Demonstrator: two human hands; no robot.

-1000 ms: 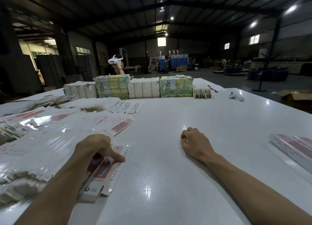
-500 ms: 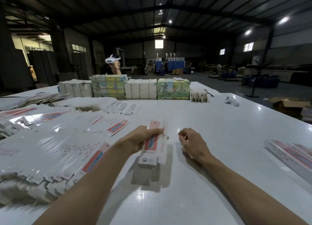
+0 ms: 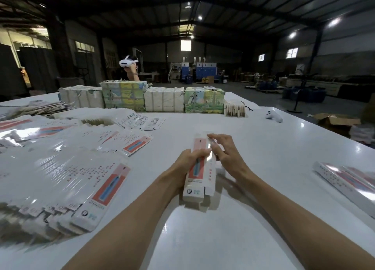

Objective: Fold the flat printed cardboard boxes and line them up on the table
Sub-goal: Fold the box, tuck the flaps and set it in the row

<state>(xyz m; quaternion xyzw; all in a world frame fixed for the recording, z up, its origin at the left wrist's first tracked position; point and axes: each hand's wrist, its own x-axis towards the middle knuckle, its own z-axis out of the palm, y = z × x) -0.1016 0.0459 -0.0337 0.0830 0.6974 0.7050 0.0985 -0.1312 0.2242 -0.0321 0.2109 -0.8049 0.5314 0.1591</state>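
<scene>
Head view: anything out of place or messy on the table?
A white handheld controller lies alone at the far right of the table, unrelated to the folding. The flat boxes at left sprawl in a loose fan.

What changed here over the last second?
The left hand took one flat white cardboard box with a red and blue print off the spread pile of flat boxes, carried it rightward to mid-table and grips it. The right hand, earlier resting on the white table, lifted and now touches the box's right side. Pile, folded boxes at right and far bundles stayed.
</scene>
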